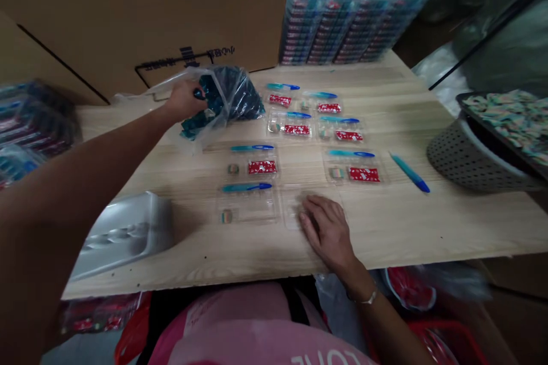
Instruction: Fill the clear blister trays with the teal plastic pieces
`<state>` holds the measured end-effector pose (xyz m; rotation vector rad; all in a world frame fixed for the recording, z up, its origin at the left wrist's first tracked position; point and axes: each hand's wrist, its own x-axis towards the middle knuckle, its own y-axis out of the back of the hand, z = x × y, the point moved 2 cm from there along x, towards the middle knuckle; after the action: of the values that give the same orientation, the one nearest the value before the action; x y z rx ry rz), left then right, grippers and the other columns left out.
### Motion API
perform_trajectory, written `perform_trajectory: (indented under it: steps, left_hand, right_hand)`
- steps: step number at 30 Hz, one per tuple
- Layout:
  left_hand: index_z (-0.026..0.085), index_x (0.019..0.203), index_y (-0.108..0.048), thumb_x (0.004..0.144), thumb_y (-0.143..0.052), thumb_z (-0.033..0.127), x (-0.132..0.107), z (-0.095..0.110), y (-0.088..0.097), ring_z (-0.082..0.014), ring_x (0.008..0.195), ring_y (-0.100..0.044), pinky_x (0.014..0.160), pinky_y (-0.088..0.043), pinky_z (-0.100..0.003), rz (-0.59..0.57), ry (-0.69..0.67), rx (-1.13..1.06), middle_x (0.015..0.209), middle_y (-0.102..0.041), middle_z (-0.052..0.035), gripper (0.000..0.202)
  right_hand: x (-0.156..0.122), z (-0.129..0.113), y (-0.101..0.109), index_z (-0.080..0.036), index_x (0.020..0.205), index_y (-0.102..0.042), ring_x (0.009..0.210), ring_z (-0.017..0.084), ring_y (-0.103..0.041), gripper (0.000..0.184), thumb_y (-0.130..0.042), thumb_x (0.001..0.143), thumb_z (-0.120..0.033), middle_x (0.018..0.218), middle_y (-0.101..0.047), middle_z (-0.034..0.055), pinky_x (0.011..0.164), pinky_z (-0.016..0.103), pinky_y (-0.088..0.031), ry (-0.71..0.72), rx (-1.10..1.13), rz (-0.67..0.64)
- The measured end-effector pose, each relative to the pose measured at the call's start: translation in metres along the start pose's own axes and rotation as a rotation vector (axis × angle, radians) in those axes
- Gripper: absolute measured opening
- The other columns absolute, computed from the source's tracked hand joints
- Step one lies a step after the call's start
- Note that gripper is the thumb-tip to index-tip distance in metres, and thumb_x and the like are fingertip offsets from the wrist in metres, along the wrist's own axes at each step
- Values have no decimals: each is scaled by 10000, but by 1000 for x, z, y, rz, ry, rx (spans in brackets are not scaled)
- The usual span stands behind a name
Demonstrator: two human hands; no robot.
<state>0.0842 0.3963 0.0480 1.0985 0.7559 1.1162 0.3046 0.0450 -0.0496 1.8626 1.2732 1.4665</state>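
Observation:
My left hand (pixel 188 101) reaches into the mouth of a clear plastic bag (pixel 218 120) full of dark teal pieces (pixel 244 91). Its fingers are closed, with a small dark thing at the fingertips that is too blurred to name. My right hand (pixel 327 231) rests with thumb and fingers apart over a clear plastic tray (pixel 293 214), covering its right part. Left of that tray, another holds a blue pen (pixel 247 187) and a small striped block (pixel 226 216). Farther back, several trays each hold a pen and a red patterned packet (pixel 262 167); small striped blocks show in most.
A loose blue pen (pixel 410 172) lies at right, near a grey perforated basket (pixel 466 151) and a dark tray of striped pieces (pixel 514 120). Stacked filled packs (pixel 334 25) and a cardboard box (pixel 149 11) stand behind. A grey plastic tray (pixel 124 231) sits at left.

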Motion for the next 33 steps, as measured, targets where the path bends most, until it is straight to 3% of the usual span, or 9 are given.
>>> perform_trajectory:
  steps: [4, 7, 9, 12, 15, 18, 21, 27, 33]
  left_hand:
    - [0, 1005, -625, 817, -480, 168, -52, 20, 45, -90, 803, -494, 807, -393, -273, -6, -66, -7, 848, -579, 11, 291]
    - [33, 867, -634, 742, -552, 107, -118, 40, 55, -90, 744, -504, 767, -397, -250, -44, -158, 16, 748, -554, 30, 167]
    - [112, 765, -618, 661, -607, 47, -171, 52, 44, -110, 711, -533, 709, -408, -226, -95, -245, 52, 726, -569, 27, 123]
    - [183, 732, -583, 680, -541, 2, -243, 57, 2, -147, 680, -575, 606, -428, -237, -253, -335, 111, 781, -586, -9, 193]
    - [198, 796, -583, 705, -505, -35, -284, 50, -44, -186, 726, -610, 602, -460, -263, -324, -378, 194, 835, -598, -39, 262]
    - [197, 880, -587, 769, -522, 13, -289, 38, -71, -220, 810, -618, 642, -492, -297, -239, -392, 236, 912, -609, -65, 224]
    - [180, 920, -599, 867, -539, 196, -281, 27, -79, -250, 868, -600, 733, -509, -351, -48, -419, 222, 962, -614, -99, 81]
    - [147, 1243, -519, 838, -603, 450, -285, 13, -80, -305, 950, -561, 793, -490, -424, 196, -445, 155, 1141, -597, -166, 513]
    - [152, 1195, -527, 889, -482, 213, -288, 5, -81, -268, 1026, -569, 876, -486, -399, 218, -464, -12, 1153, -596, -145, 315]
  right_hand:
    - [2, -29, -15, -170, 1169, -615, 1171, 278, -544, 275, -501, 944, -279, 1229, -643, 138, 972, 479, -409, 175, 41, -136]
    - [8, -51, -32, -191, 1243, -594, 1303, 285, -451, 323, -472, 959, -288, 1331, -594, 117, 1049, 517, -336, 233, 63, -279]
    - [15, -58, -41, -192, 1275, -578, 1327, 287, -430, 341, -467, 963, -273, 1349, -582, 117, 1060, 530, -322, 208, 56, -341]
    - [28, -62, -47, -184, 1265, -588, 1319, 300, -440, 332, -466, 967, -262, 1345, -584, 125, 1046, 540, -338, 175, 29, -360]
    - [37, -66, -51, -163, 1256, -590, 1313, 309, -446, 327, -461, 969, -252, 1327, -597, 135, 1028, 539, -359, 174, 4, -344]
    - [43, -72, -58, -153, 1274, -571, 1322, 309, -434, 339, -472, 961, -236, 1331, -591, 142, 1024, 539, -368, 165, -16, -333]
    - [47, -76, -64, -134, 1298, -547, 1323, 317, -429, 364, -480, 953, -230, 1340, -582, 147, 1023, 547, -376, 154, -34, -320]
    - [41, -82, -53, -136, 1264, -578, 1254, 296, -501, 348, -447, 946, -187, 1290, -609, 167, 1028, 544, -386, 183, 44, -191]
    - [17, -116, -53, -116, 1252, -578, 1163, 225, -567, 348, -434, 941, -177, 1260, -628, 148, 1005, 392, -466, 362, 163, -219]
